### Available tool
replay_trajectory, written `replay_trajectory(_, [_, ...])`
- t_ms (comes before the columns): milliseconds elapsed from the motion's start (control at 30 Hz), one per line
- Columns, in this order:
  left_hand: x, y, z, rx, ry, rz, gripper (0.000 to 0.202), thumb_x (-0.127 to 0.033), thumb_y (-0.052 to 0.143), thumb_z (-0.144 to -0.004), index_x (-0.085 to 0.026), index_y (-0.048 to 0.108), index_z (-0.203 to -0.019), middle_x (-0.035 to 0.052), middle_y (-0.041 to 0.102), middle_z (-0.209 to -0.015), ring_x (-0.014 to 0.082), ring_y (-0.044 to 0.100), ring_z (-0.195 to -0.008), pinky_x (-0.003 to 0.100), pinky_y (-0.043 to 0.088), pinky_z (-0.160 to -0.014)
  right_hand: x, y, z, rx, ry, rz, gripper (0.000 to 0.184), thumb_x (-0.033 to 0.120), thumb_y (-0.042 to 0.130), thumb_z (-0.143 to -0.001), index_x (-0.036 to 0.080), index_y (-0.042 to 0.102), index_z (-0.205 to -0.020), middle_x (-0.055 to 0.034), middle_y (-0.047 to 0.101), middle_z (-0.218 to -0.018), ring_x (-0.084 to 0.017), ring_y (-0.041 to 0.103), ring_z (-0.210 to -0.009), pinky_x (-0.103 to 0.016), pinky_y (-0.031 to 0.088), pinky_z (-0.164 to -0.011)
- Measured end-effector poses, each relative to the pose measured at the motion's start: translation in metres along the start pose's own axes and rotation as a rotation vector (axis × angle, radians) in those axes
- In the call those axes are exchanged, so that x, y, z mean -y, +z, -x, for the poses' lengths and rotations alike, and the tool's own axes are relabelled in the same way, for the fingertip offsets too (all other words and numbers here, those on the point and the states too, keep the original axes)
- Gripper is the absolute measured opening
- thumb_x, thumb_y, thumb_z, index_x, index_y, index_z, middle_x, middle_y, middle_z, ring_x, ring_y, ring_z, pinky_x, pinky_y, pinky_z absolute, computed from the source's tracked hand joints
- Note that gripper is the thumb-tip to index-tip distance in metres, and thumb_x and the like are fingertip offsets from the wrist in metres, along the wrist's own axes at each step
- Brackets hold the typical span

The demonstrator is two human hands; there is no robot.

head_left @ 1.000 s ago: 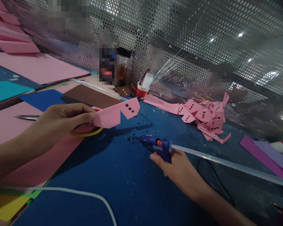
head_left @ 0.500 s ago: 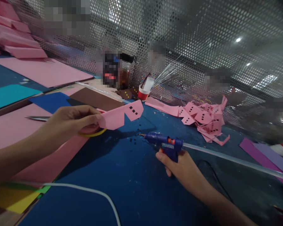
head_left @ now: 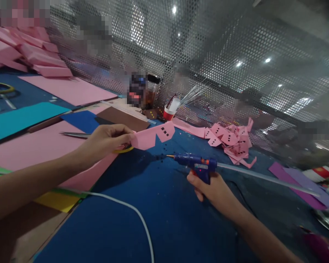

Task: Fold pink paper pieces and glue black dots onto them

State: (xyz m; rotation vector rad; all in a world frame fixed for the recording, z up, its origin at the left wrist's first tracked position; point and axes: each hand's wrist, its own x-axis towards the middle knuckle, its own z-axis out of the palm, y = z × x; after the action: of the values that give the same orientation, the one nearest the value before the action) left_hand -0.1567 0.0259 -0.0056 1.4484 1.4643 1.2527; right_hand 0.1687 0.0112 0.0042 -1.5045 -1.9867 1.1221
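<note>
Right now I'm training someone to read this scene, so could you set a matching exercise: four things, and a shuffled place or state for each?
1. glue gun
2. pink cutout
3. teal sheet
4. upright cup

A. pinched in the left hand
B. standing near the perforated screen
C. gripped in the right hand
D. lying flat at the picture's left edge

Pairs: 1-C; 2-A; 3-D; 4-B

1. Perforated metal screen (head_left: 222, 65) at the back.
2. Red-and-white paper cup (head_left: 168, 114), upright before it, near a dark-lidded jar (head_left: 150, 93).
3. Purple sheet (head_left: 279, 171) and lavender sheet (head_left: 304, 177), overlapping, at right.
4. Teal sheet (head_left: 30, 118), left.
</note>
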Motion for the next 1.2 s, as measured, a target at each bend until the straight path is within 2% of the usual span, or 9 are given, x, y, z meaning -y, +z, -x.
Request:
replay_trajectory(133, [0.001,0.005,0.002,0.033,-0.025,0.076,0.028,-0.045,0.075,-0.070,-0.018,0.071,-0.077,0.0024,0.066,-0.077,0.0133,0.055,-0.066,0.024,0.041,-0.057,-0.001,-0.001,0.011,-0.013,-0.021,-0.056,0.032,0.053,0.057,-0.094,0.020,0.058,-0.093,0.0082,0.052,-0.049,-0.011,0.051,-0.049,-0.024,0.043,-0.058])
replay_trajectory(233, [0.003,0.009,0.003,0.055,-0.017,0.103,0.028,-0.045,0.075,-0.069,-0.018,0.070,-0.075,0.0014,0.066,-0.077,0.0158,0.060,-0.074,0.026,0.047,-0.068,-0.003,0.000,0.016,-0.008,-0.019,-0.046,0.033,0.053,0.057,-0.094,0.020,0.059,-0.093,0.0074,0.053,-0.050,-0.011,0.051,-0.050,-0.024,0.042,-0.057])
replay_trajectory(333, [0.003,0.011,0.004,0.080,0.022,0.096,0.026,-0.043,0.074,-0.071,-0.017,0.070,-0.076,0.0013,0.067,-0.081,0.0160,0.061,-0.078,0.027,0.048,-0.074,-0.006,0.002,0.019,0.008,-0.027,-0.065,0.034,0.054,0.057,-0.094,0.019,0.059,-0.092,0.0074,0.052,-0.049,-0.011,0.050,-0.049,-0.024,0.042,-0.056])
replay_trajectory(500, [0.000,0.010,0.008,0.105,0.090,0.003,0.025,-0.042,0.068,-0.076,-0.017,0.070,-0.076,0.0014,0.065,-0.082,0.0150,0.057,-0.076,0.026,0.044,-0.070,-0.005,0.006,0.024,-0.005,-0.044,-0.090,0.033,0.053,0.060,-0.093,0.019,0.059,-0.091,0.0077,0.051,-0.049,-0.010,0.047,-0.047,-0.023,0.040,-0.055])
replay_trajectory(700, [-0.004,0.009,0.010,0.135,0.123,-0.102,0.025,-0.041,0.063,-0.079,-0.018,0.070,-0.076,0.0004,0.065,-0.080,0.0151,0.057,-0.075,0.025,0.042,-0.069,0.003,0.007,0.027,0.030,-0.132,-0.235,0.032,0.051,0.059,-0.094,0.020,0.056,-0.088,0.0093,0.046,-0.047,-0.009,0.043,-0.044,-0.024,0.040,-0.055])
replay_trajectory(933, [-0.001,0.014,0.014,0.216,0.125,-0.127,0.024,-0.042,0.062,-0.082,-0.020,0.071,-0.078,-0.0008,0.067,-0.076,0.0158,0.059,-0.075,0.025,0.043,-0.069,0.011,0.010,0.031,0.006,-0.155,-0.202,0.033,0.051,0.058,-0.094,0.019,0.056,-0.087,0.0086,0.047,-0.047,-0.009,0.046,-0.045,-0.024,0.041,-0.056])
replay_trajectory(1200, [-0.005,0.020,0.018,0.273,0.110,-0.089,0.023,-0.041,0.064,-0.079,-0.019,0.072,-0.076,0.0006,0.069,-0.075,0.0170,0.060,-0.074,0.026,0.043,-0.067,0.019,0.021,0.032,-0.082,-0.076,-0.127,0.035,0.054,0.060,-0.090,0.019,0.059,-0.089,0.0073,0.051,-0.049,-0.011,0.051,-0.047,-0.024,0.044,-0.055])
